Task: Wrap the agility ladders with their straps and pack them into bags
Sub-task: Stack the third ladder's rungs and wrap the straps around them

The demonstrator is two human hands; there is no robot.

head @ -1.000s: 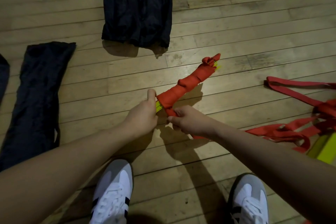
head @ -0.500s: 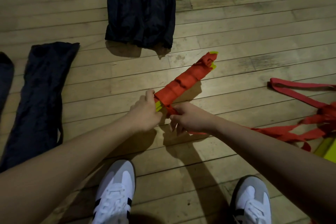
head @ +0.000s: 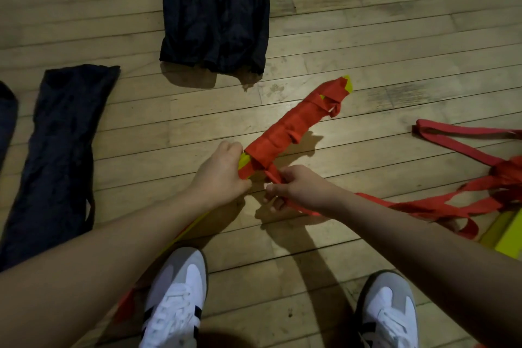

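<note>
A bundle of yellow ladder rungs wrapped in red strap (head: pixel 293 124) hangs above the wood floor, pointing up and to the right. My left hand (head: pixel 223 172) grips its near end, where yellow shows. My right hand (head: pixel 296 186) pinches the loose red strap (head: pixel 409 206) just below the bundle; the strap trails right along the floor. Two dark bags (head: pixel 214 11) lie side by side at the top centre. Another dark bag (head: pixel 56 150) lies flat at the left.
A tangle of red straps (head: pixel 497 178) with yellow rungs (head: pixel 505 234) lies at the right edge. A fourth dark bag (head: pixel 7 116) shows at the far left edge. My two white shoes (head: pixel 175 299) stand at the bottom. A red strap end (head: pixel 127 302) lies by the left shoe.
The bundle has turned in my hands and its wraps look flatter and tighter. My right hand has shifted slightly right and down with the strap. The view moved a little closer.
</note>
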